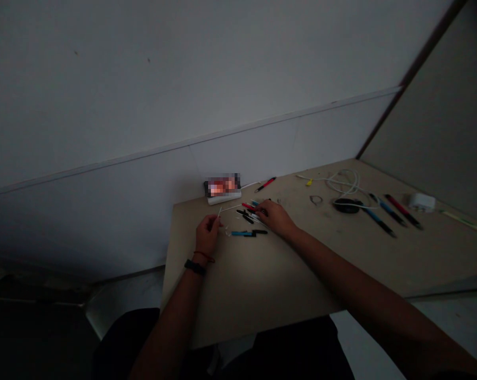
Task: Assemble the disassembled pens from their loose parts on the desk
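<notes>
My left hand [207,233] is closed in a pinch on a thin white stick [220,212], like a pen refill, its tip pointing up. To the right, my right hand [277,217] reaches down into a small pile of pen parts, fingers bent together; what they grip is hidden. Black pen parts [245,216] and a red piece [248,206] lie by its fingertips. Nearer me on the table rests a blue pen barrel [241,233] beside a black piece [259,231]. Small clear bits [227,231] lie close to my left fingers.
Against the wall a phone [223,186] with a blurred screen leans on a white block [224,199]. Behind my right hand lies a red pen [265,184]. Farther right on the table [262,285] are a coiled white cable [343,182], a black mouse-like object [347,206], several pens and a white charger [421,202].
</notes>
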A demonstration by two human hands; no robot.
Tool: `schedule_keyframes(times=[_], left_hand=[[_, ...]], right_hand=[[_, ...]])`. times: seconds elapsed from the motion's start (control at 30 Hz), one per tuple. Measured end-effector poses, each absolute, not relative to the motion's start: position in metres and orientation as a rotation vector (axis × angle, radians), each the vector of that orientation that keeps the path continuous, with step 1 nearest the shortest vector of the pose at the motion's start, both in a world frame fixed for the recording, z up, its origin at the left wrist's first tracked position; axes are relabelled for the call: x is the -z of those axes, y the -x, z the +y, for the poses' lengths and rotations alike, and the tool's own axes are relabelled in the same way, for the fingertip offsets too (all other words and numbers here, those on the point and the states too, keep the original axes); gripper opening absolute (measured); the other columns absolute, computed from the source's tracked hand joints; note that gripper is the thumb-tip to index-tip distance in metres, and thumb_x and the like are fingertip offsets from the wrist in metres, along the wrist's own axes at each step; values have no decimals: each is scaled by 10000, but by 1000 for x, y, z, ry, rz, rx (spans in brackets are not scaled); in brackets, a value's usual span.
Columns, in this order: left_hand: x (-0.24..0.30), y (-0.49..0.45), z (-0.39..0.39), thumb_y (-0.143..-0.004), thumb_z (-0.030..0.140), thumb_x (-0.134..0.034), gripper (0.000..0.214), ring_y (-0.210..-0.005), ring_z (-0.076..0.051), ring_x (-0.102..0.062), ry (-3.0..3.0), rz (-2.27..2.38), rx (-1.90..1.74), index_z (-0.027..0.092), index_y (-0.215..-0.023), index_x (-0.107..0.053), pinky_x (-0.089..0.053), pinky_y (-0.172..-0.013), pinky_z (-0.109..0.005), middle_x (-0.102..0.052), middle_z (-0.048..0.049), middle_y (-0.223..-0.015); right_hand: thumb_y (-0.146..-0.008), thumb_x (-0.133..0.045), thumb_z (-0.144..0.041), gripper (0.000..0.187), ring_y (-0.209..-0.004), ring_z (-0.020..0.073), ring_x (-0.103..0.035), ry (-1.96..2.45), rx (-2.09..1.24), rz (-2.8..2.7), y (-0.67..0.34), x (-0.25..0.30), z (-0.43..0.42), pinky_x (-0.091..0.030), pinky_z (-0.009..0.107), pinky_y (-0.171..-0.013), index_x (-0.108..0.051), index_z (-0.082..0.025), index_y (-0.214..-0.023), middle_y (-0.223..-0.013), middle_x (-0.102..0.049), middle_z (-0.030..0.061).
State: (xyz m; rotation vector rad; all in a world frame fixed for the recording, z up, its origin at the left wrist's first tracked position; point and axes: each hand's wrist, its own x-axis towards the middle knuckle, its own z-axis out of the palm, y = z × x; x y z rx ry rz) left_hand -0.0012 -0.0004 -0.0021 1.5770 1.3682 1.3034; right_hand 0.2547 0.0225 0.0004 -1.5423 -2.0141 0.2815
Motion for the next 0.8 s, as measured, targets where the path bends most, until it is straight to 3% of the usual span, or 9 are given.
schedule_keyframes(times=[0.6,0.8], left_hand=[[5,1,0,-914,397,-603,240,-721,-146,-630,-1601,1354,-1297,163,-928,-656,-490,-683,-255,-685,-27,-790],[5,0,1,-916,409,-602,255,-728,-152,-645,-1632,1356,-1306,163,-935,-665,-500,-683,-256,-695,-29,-784]], right_hand=[[-910,-619,-204,153,-831,194,-655,1543,-296,-1969,-260,-21,18,-464,283,-776,-764,-176,-949,-964,-731,83],[-913,-613,-217,188,-942,214,-663,1656,-337,-2160,-247,-16,13,-465,286,-825,-770,-188,-1012,-1029,-726,89]])
